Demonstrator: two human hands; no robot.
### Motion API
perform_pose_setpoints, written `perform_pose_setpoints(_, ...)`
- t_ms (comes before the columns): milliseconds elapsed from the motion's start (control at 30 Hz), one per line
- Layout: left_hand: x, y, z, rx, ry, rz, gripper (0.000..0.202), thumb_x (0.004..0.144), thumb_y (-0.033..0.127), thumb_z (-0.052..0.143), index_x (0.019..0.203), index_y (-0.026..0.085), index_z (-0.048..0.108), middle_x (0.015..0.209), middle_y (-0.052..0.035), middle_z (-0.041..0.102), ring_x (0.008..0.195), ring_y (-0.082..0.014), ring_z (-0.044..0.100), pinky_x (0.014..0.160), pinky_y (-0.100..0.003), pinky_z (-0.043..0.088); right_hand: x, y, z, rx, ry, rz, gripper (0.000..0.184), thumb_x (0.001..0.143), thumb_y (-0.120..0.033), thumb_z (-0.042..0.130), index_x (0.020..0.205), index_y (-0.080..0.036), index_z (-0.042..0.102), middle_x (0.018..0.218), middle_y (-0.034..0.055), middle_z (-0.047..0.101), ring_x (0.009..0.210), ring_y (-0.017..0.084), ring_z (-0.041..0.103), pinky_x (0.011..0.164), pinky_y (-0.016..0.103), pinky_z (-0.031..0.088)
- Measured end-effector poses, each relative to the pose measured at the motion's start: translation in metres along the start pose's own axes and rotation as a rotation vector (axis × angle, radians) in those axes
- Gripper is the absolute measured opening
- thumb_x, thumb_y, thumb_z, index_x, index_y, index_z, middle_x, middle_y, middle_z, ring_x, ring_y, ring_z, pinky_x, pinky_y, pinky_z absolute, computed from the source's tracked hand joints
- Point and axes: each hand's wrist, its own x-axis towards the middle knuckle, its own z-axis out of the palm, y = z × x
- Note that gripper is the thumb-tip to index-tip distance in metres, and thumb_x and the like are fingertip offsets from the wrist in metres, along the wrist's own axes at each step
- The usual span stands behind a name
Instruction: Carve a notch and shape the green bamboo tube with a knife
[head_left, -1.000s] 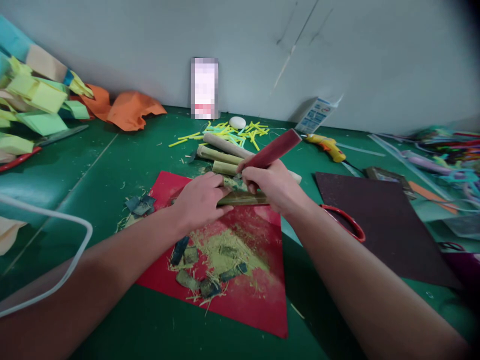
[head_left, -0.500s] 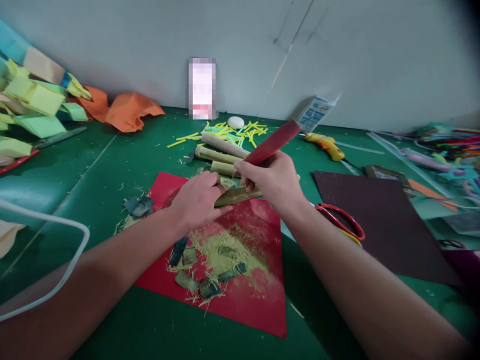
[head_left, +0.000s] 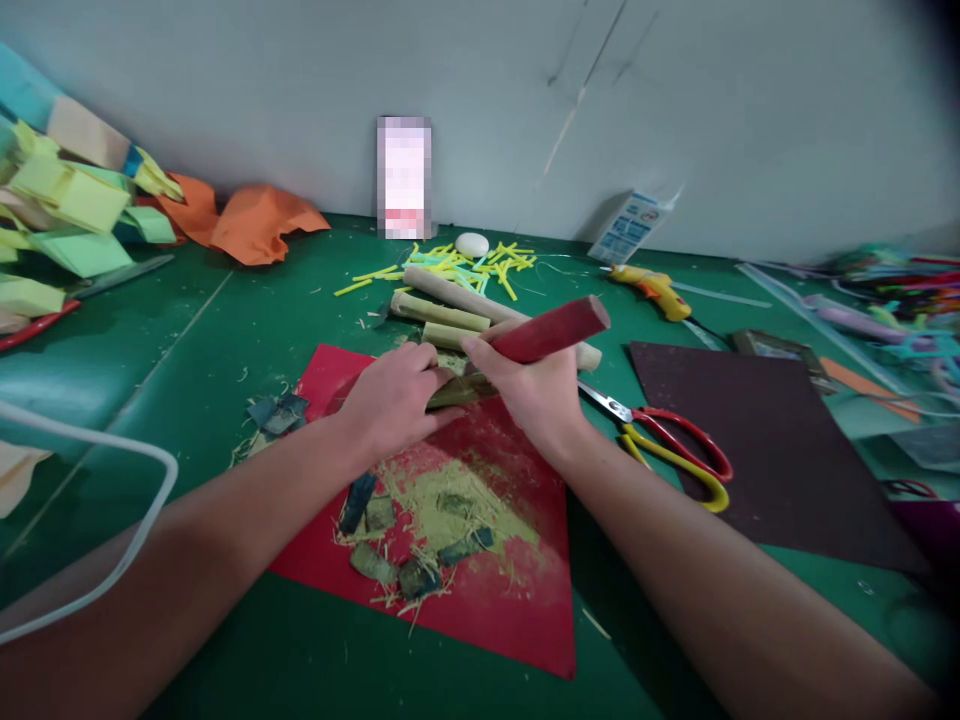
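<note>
My left hand (head_left: 394, 398) is closed round a short greenish bamboo stick (head_left: 456, 391), pressing it down over a red sheet (head_left: 517, 590). Fingers of my right hand (head_left: 534, 390) wrap a tool with a thick red handle (head_left: 559, 327); the handle points up and to the right, and the working end is hidden between my hands against the stick. A heap of green-yellow shavings (head_left: 442, 500) and several dark peeled strips (head_left: 358, 500) lie on the red sheet just below my hands.
More bamboo sticks (head_left: 442, 312) and yellow straw bits (head_left: 450, 262) lie behind my hands. Red-and-yellow scissors (head_left: 667, 445) rest beside a dark sheet (head_left: 780, 440) on the right. A yellow glue gun (head_left: 654, 288), orange paper (head_left: 255, 218) and folded papers (head_left: 67, 215) sit around the green table (head_left: 187, 330).
My right hand drew left and nearer along the stick, tipping the red handle lower and flatter. The scissors, half hidden before, now show fully. My left hand stayed put.
</note>
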Motion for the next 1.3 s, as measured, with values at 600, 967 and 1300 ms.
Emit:
perform_pose_setpoints(600,0.000,-0.001,0.003,0.030,0.021,0.018,0.035,0.089,0.045,0.059,0.102,0.014,0.068,0.100,-0.0103,0.059,0.093,-0.0253,0.055,0.076,-0.036,0.045,0.000,0.002,0.000,-0.087,-0.085,-0.038,0.015,0.074,-0.030,0.068,0.068,-0.020,0.060,0.068,0.0002,0.063,0.063,0.014,0.057,0.063,0.031,0.048)
perform_pose_setpoints(967,0.000,0.000,0.004,0.012,0.039,0.013,0.032,0.091,0.043,0.055,0.106,0.017,0.068,0.101,-0.0098,0.061,0.094,-0.0260,0.057,0.076,-0.038,0.046,0.006,0.003,-0.001,-0.219,-0.311,-0.066,0.022,0.078,-0.038,0.065,0.067,-0.020,0.058,0.067,0.0008,0.061,0.065,0.015,0.054,0.065,0.032,0.047)
perform_pose_setpoints(1300,-0.001,-0.003,0.004,0.025,0.051,0.021,0.031,0.087,0.042,0.062,0.102,0.015,0.070,0.096,-0.0095,0.060,0.090,-0.0250,0.056,0.074,-0.036,0.047,0.009,0.002,-0.002,-0.080,-0.244,0.040,0.022,0.075,-0.031,0.067,0.061,-0.018,0.056,0.060,-0.0018,0.054,0.058,0.012,0.049,0.055,0.028,0.041)
